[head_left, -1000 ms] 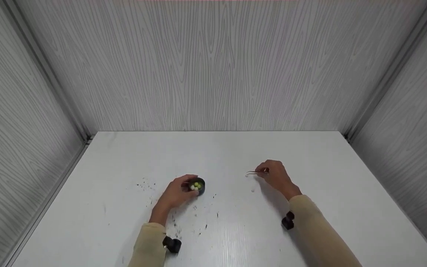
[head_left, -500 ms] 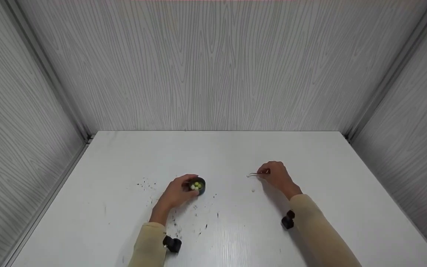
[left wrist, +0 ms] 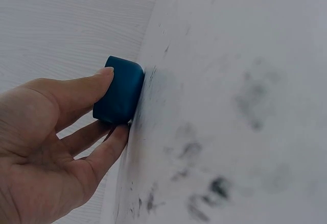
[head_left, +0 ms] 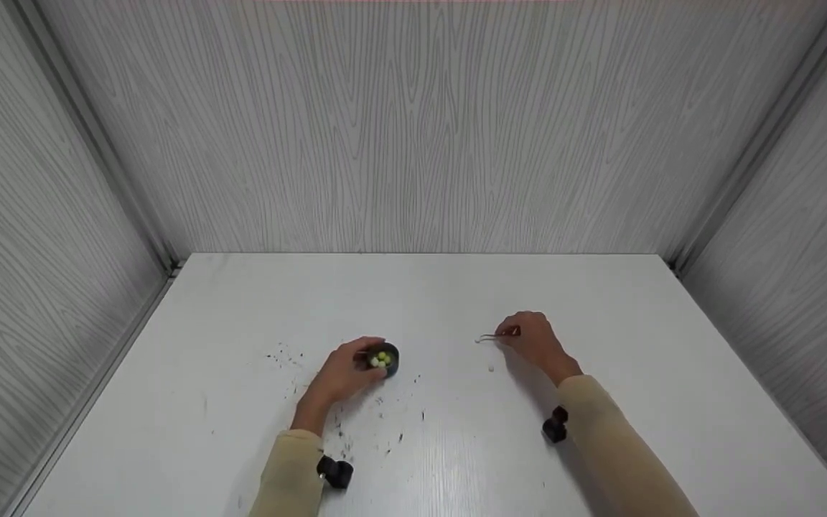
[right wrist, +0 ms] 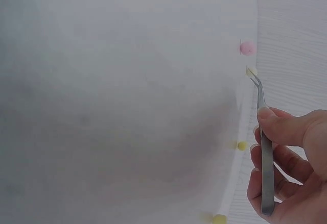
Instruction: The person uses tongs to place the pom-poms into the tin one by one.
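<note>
Left hand [head_left: 342,373] wraps thumb and fingers round the small dark blue cup [head_left: 385,359] standing on the white table [head_left: 413,301]; head view shows yellow-green and white beads [head_left: 380,361] inside it, the left wrist view only its outer wall. Right hand [head_left: 534,339] pinches steel tweezers [head_left: 491,337], tips left and seemingly closed on a pale bead [right wrist: 252,71], blurry. Only the right wrist view shows the pink bead [right wrist: 247,48] just beyond the tips and loose yellow beads [right wrist: 242,145]; dark specks [head_left: 342,431] lie near the cup.

Bare test booth, grey wood-grain panel walls [head_left: 413,129] on three sides, plain white table [head_left: 600,301], no furnishings
</note>
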### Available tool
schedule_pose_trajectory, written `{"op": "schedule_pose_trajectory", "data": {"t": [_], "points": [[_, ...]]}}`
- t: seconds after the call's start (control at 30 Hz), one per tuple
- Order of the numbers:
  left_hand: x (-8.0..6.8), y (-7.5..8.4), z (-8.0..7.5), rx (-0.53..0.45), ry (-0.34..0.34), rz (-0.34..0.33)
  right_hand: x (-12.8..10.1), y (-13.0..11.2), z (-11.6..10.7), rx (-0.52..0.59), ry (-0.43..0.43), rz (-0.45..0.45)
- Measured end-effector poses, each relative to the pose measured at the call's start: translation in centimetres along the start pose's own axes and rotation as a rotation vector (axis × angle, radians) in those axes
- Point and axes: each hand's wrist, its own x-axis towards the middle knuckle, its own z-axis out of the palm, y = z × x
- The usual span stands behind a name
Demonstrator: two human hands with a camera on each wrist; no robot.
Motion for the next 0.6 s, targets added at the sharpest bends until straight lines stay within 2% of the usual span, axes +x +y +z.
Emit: {"op": "schedule_pose_trajectory", "data": {"t": [0.6], "points": [[0.18, 0.12, 0.02, -0.009, -0.01, -0.016, 0.11, -0.44, 0.0, 0.002, 0.01, -0.003]]}}
